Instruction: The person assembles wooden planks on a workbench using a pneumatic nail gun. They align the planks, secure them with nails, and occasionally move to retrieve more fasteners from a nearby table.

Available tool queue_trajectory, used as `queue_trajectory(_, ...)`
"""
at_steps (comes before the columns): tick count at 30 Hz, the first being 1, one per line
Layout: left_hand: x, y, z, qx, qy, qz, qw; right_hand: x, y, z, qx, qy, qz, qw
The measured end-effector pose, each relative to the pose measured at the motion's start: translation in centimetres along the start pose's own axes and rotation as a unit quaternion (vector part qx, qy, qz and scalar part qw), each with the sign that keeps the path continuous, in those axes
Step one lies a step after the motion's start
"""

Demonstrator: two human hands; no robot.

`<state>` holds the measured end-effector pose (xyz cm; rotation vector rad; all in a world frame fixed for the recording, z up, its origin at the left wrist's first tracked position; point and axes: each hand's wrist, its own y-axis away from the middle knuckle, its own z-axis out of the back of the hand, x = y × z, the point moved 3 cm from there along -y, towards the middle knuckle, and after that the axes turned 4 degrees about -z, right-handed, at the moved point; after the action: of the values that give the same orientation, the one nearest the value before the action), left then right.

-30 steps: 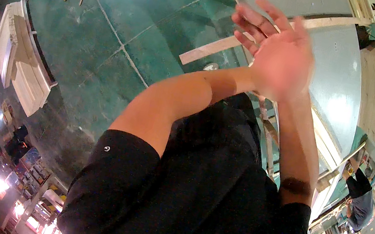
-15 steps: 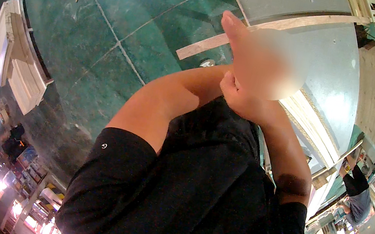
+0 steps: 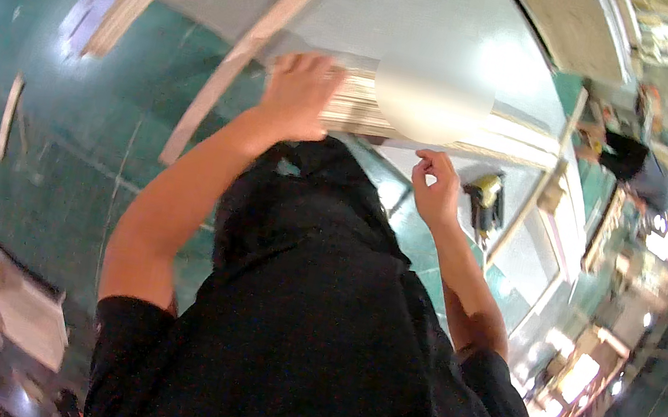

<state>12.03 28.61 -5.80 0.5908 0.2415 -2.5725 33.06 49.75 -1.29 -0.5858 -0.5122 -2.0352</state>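
Two hands of mine are apart over a stack of long, pale wooden strips (image 3: 353, 103). My left hand (image 3: 300, 97) rests with spread fingers at the stack's left end, somewhat smeared by motion. My right hand (image 3: 437, 193) is just on the near side of the stack, its fingers curled in toward the thumb. Whether anything small is between them cannot be made out. To its right lies a black and yellow power tool (image 3: 487, 202) on a grey surface. A blurred round patch hides the middle of the strips.
A long wooden batten (image 3: 240, 58) runs slantwise left of the stack, beside a large grey panel (image 3: 341, 18). Pale boards (image 3: 15, 291) lie at the lower left, and loose wood pieces (image 3: 9, 115) on the green floor. Another person (image 3: 645, 169) stands at the far right.
My hands were close together, partly hidden by blur; now they are apart, the left at the stack's end. The view has turned, bringing the strips and power tool into sight.
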Motion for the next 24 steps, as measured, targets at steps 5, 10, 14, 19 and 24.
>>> queue_trajectory(5,-1.4,-0.6,1.8,0.052,-0.014,-0.009,0.999,-14.6,1.9,8.0,-0.155,0.062,-0.14,0.976)
queue_trajectory(10,-1.9,-0.9,2.7,0.032,0.006,0.013,0.999,-23.6,0.5,16.7,-0.254,0.144,-0.183,0.939)
queue_trajectory(14,1.5,1.2,2.0,-0.127,0.093,0.102,0.982,-33.6,-1.9,23.0,-0.301,0.213,-0.155,0.917)
queue_trajectory(19,5.3,5.2,-3.2,-0.251,0.215,0.376,0.866,-40.6,-9.4,27.9,-0.299,0.204,-0.178,0.915)
queue_trajectory(24,4.4,5.3,-3.4,-0.283,0.23,0.455,0.813,-48.4,-16.9,29.7,-0.193,0.196,-0.215,0.937)
